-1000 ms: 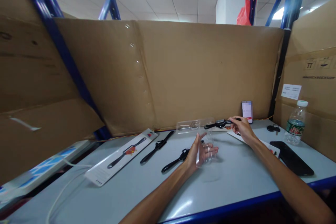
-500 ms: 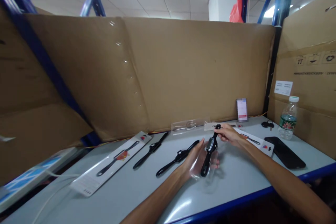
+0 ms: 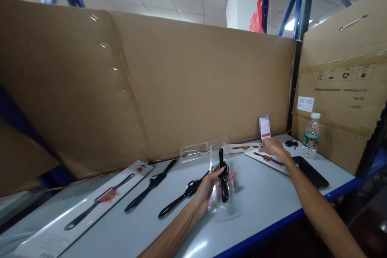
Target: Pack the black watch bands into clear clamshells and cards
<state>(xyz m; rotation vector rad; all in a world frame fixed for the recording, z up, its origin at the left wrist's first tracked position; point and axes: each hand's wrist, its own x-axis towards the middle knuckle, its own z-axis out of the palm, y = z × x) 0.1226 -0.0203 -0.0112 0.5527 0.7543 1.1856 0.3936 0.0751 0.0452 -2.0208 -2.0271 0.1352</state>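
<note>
My left hand (image 3: 208,187) is closed around a clear plastic blister shell (image 3: 214,205) with a black spokeshave (image 3: 223,175) in it, the thumb pressing on the tool's middle. The spokeshave stands nearly upright above the table. At the back right, my right hand (image 3: 273,148) has its bent fingers at the upper edge of a white backing card (image 3: 255,156) printed with a spokeshave; the fingertips are partly hidden. Left of my left hand lie a second spokeshave (image 3: 173,205) and a third spokeshave (image 3: 148,190).
A large printed card (image 3: 87,213) lies at left, another card (image 3: 238,148) at the back beside an empty clear shell (image 3: 193,152). On the right are a phone propped up (image 3: 265,127), keys (image 3: 292,143), a water bottle (image 3: 311,139) and a black tray-like object (image 3: 314,175). Cardboard walls (image 3: 187,80) enclose the table.
My right hand has let go of the spokeshave's upper handle and moved right to the backing card. My left hand now holds shell and spokeshave alone. The view has turned right.
</note>
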